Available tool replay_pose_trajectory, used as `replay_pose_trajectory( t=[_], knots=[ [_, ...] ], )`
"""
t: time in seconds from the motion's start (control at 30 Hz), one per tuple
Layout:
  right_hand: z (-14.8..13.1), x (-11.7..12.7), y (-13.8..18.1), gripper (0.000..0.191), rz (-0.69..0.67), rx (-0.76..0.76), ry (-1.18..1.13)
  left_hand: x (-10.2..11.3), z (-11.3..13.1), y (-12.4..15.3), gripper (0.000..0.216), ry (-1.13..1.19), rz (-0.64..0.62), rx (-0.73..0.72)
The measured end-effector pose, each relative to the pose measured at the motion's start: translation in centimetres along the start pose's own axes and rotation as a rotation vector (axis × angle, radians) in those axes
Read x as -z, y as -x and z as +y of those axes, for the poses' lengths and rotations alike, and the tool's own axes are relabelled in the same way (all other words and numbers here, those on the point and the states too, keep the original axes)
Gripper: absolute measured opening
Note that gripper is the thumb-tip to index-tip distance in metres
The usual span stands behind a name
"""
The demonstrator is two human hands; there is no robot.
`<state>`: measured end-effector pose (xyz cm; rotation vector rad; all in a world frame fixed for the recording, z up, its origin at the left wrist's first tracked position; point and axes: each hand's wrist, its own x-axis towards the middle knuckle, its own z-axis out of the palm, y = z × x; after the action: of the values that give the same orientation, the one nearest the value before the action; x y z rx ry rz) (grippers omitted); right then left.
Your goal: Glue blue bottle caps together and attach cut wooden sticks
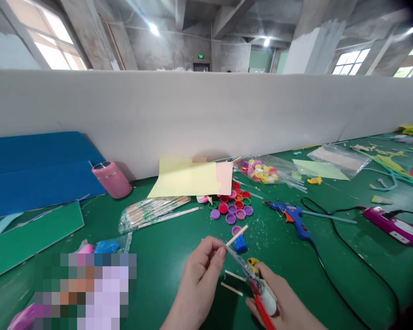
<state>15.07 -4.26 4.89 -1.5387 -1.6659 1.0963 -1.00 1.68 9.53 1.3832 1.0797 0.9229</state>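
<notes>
My left hand (201, 277) pinches a thin wooden stick (239, 233) between thumb and fingers, its free end pointing up to the right. My right hand (284, 293) is wrapped round a pair of red-handled cutters (259, 298), their metal jaws reaching to the stick beside my left fingertips. Whether the jaws bite into the wood I cannot tell. Two short stick pieces (231, 288) lie on the green table between my hands. Just beyond the stick are a blue plastic piece (240, 244) and a purple bottle cap (237, 230). Something yellow (253, 262) shows near the right fingers.
Bottle caps (231, 209) in several colours lie ahead, near a bag of wooden sticks (154, 211). A blue glue gun (292, 217) with a trailing cord lies right, near a purple device (394, 224). A pink cylinder (112, 179) leans by the white partition (141, 114).
</notes>
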Motion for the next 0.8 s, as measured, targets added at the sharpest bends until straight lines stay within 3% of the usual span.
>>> replay_pose_trajectory(
  t=[0.33, 0.5, 0.67, 0.8],
  knots=[
    [-0.6, 0.2, 0.1, 0.019, -0.046, -0.006, -0.052, 0.2, -0.5, -0.1, 0.026, 0.306, -0.142, 0.162],
    [-0.3, 0.2, 0.2, 0.020, -0.031, -0.029, -0.042, -0.2, -0.4, -0.3, 0.024, 0.335, -0.106, 0.171],
    [0.2, 1.2, 0.6, 0.027, 0.025, -0.011, 0.034, 0.3, -0.1, -0.3, 0.023, 0.598, -0.100, 0.119],
    [2.2, 3.4, 0.7, 0.035, 0.192, -0.127, 0.204, 0.7, 0.1, -0.3, 0.020, 0.379, 0.031, 0.047]
  ],
)
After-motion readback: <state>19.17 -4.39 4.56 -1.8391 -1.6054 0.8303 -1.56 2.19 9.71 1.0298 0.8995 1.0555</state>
